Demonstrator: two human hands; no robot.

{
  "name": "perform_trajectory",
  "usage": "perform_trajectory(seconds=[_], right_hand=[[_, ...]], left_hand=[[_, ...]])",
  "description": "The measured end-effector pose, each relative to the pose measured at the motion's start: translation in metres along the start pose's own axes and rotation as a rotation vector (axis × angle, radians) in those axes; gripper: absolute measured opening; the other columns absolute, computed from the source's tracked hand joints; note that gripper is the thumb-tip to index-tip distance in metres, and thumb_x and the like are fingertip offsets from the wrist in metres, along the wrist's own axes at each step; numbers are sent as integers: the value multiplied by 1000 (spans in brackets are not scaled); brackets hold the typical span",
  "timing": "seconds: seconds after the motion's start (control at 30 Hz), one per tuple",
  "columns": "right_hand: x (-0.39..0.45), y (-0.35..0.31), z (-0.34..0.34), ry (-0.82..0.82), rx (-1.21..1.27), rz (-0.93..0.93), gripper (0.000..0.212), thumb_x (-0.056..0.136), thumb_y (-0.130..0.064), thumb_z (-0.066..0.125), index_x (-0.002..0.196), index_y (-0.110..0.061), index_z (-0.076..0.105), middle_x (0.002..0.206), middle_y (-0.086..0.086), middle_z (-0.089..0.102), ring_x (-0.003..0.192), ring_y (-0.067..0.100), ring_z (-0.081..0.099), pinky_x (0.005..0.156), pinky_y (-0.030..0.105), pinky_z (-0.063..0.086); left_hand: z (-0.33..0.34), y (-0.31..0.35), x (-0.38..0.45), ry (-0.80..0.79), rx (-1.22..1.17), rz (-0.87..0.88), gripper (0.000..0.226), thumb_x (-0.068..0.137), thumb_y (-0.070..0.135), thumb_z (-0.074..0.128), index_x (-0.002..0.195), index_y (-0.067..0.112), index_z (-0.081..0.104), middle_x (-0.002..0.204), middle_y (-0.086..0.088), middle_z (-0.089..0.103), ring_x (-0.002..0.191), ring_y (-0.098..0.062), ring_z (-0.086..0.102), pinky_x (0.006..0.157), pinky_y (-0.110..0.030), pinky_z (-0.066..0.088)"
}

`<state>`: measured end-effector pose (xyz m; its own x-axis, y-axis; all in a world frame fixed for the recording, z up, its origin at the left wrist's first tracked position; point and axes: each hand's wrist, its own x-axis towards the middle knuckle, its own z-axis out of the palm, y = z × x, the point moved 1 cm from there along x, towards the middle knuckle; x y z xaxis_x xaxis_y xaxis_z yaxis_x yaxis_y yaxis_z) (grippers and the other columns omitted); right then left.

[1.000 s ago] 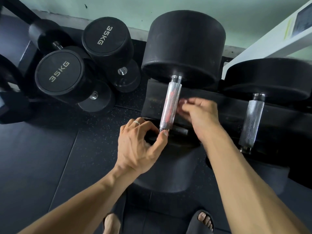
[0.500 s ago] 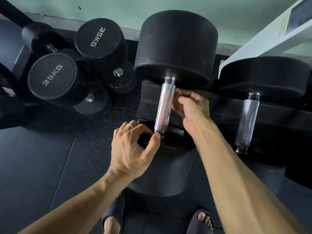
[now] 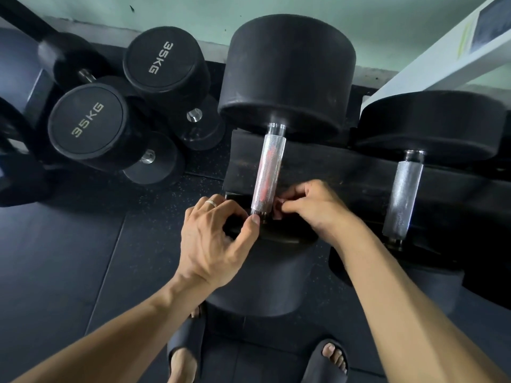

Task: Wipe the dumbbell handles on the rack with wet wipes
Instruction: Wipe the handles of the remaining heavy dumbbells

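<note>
Head view, handle (image 3: 267,174) axis near-far, both hands (image 3: 276,217) at near end

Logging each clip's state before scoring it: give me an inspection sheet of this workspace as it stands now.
Surface: dark rubber floor; black rack carries the dumbbells.
Job's things: centre knurled handle, reddish streaks on it; second handle to the right, untouched. No wipe clearly seen; something small and pinkish at the right fingertips, too unclear to name.
Clutter: two dumbbells marked 35KG lying on the floor at left.
Hands: left hand, thumb at the handle's lower end; right hand beside that end, fingers curled.
Cables: nothing seen.
Surroundings: pale green wall; white machine frame at upper right.
</note>
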<state>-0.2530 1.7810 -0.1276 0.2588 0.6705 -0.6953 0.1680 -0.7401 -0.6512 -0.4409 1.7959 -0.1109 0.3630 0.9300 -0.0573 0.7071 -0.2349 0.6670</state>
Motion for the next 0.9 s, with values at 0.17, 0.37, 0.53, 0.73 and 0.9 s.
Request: perform_trajectory(seconds=[0.17, 0.37, 0.53, 0.73, 0.9], right_hand=[[41, -34, 3, 234, 867, 61, 31, 87, 16, 56, 75, -10, 68, 67, 6, 70, 57, 18, 65, 63, 32, 59], [35, -10, 12, 57, 928, 111, 29, 89, 16, 55, 78, -9, 66, 60, 3, 70, 54, 16, 67, 51, 24, 56], [47, -17, 11, 23, 1238, 114, 28, 90, 12, 45, 78, -3, 65, 59, 4, 66, 50, 12, 62, 51, 22, 54], [37, -1, 9, -65, 1191, 128, 29, 95, 3, 53, 74, -5, 71, 62, 5, 69, 52, 12, 64, 54, 24, 57], [45, -10, 5, -20, 1076, 69, 39, 87, 21, 49, 91, -11, 70, 75, 4, 75, 69, 16, 67, 60, 24, 59]], left_hand=[[1, 0, 0, 9, -4, 9, 42, 82, 55, 46, 67, 21, 65, 73, 10, 57, 75, -13, 51, 76, -33, 38], [0, -1, 0, 2, -2, 9, 42, 83, 55, 45, 69, 21, 65, 74, 11, 57, 75, -12, 51, 77, -33, 37], [1, -1, 0, 8, -2, 16, 41, 84, 53, 45, 68, 21, 65, 74, 11, 57, 75, -13, 51, 76, -33, 37], [0, -2, 0, 1, -12, 18, 39, 84, 52, 45, 69, 22, 64, 75, 12, 56, 76, -12, 51, 78, -32, 36], [0, -1, 0, 0, -16, 25, 39, 84, 52, 44, 68, 22, 64, 75, 12, 57, 76, -13, 52, 78, -33, 38]])
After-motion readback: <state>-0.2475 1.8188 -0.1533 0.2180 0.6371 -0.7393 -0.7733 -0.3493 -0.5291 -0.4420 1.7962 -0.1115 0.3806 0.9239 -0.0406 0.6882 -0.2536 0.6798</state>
